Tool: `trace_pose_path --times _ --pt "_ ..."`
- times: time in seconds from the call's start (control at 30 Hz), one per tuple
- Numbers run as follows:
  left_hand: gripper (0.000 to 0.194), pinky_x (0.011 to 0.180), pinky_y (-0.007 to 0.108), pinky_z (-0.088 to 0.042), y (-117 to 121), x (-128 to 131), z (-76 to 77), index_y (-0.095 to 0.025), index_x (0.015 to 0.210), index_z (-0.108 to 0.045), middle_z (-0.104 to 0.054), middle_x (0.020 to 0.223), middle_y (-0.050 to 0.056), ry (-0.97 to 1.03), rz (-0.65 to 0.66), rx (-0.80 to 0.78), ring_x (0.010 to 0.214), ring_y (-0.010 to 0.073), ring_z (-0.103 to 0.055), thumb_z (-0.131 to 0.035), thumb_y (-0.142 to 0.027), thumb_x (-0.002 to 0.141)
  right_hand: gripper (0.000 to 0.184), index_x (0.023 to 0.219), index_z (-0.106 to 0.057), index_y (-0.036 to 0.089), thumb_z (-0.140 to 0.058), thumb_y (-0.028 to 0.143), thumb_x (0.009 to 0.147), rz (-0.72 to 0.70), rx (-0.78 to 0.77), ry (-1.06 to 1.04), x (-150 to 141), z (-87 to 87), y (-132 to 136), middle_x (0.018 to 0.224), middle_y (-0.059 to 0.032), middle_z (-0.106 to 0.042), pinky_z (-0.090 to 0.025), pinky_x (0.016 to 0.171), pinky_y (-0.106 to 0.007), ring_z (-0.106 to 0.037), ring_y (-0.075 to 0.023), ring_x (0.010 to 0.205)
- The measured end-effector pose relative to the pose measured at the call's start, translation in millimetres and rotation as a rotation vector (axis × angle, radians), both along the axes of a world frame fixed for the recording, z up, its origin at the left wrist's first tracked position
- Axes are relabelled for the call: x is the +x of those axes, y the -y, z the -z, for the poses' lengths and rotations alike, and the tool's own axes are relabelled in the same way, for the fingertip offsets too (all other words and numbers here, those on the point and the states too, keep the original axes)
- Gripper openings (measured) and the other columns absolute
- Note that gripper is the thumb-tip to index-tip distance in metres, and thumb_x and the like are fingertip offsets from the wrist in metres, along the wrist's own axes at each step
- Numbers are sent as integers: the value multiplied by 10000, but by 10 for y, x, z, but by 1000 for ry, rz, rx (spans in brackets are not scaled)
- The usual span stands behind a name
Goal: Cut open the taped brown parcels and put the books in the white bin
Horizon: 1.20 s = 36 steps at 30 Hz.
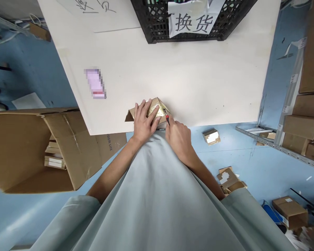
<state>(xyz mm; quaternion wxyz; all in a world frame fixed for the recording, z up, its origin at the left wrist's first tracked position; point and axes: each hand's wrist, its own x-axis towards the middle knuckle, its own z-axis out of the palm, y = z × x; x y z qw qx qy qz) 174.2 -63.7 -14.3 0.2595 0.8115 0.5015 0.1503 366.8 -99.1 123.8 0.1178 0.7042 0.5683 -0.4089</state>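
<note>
Left hand [143, 122]: laid with spread fingers on the small carton [157, 102], which is seemingly pressed down.
Right hand [179, 138]: closed around a red-and-black cutter [167, 119], its tip at the tape [161, 111].
Small carton: beneath the left hand, just ahead of the right one.
Tape: as judged, it is being cut now.
Cutter: a steady stroke, guided away from the left fingers, would be called for.
Worktop [199, 80]: the near edge is just by the hands; bare room is found ahead and rightward, until the black crate [157, 33] far ahead.
</note>
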Motion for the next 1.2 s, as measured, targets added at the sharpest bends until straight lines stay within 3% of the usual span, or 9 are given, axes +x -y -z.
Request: trace_pose_path --times 0.23,0.53,0.73,0.8,0.9,1.0,1.1,1.2 --pt "489 1431 745 -161 44 2 6 -317 1551 -690 -547 1776 124 19 8 16 1735 387 -390 -557 -569 1154 481 1647 -516 168 -305 298 1235 11 38 19 90 -16 149 1171 -138 -844 -553 827 -323 -812 -288 1017" --pt "498 1432 747 -157 23 22 -4 -317 1567 -676 -526 1795 124 14 13 2 1748 387 -366 -541 -567 1158 467 1625 -525 142 -332 199 1203 -13 35 82 -58 185 -133 1273 -192 -815 -594 936 -357 -819 -283 1109" --pt "503 1434 734 -171 17 16 -10 -309 1559 -681 -540 1782 133 26 1 10 1742 382 -378 -542 -575 1156 424 1522 -671 224 -414 321 1198 30 83 -36 226 98 -32 1146 -114 -867 -566 916 -342 -810 -293 1036" --pt "500 1435 731 -175 34 15 -16 -306 1552 -689 -545 1777 135 41 1 16 1739 383 -384 -550 -572 1152 427 1521 -695 280 -437 373 1193 103 172 -80 398 178 74 1147 -77 -873 -556 908 -333 -804 -290 1023" --pt "494 1437 736 -170 44 3 -29 -315 1543 -697 -551 1773 128 64 -3 -2 1739 385 -385 -557 -569 1144 492 1592 -665 245 -417 391 1193 282 283 23 679 614 147 1177 -115 -858 -558 921 -360 -792 -314 1033" --pt "561 1443 724 -173 23 -46 -46 -293 1611 -646 -554 1767 145 68 9 -19 1736 386 -390 -540 -580 1141 591 1719 -535 143 -436 342 1171 405 261 192 939 1300 103 1355 -221 -785 -558 958 -400 -765 -349 1113" --pt "706 1454 690 -180 -3 -155 -56 -230 1732 -511 -549 1763 187 69 42 -21 1732 390 -398 -522 -604 1134 668 1784 -422 111 -450 329 1153 434 193 241 1123 1889 61 1438 -264 -703 -562 954 -413 -731 -354 1145" --pt "722 1449 694 -196 -11 -339 -40 -231 1733 -510 -568 1746 191 72 78 -15 1722 396 -415 -502 -623 1126 683 1793 -388 109 -444 305 1141 452 171 244 1200 2175 90 1459 -272 -658 -551 1002 -430 -684 -347 1205"
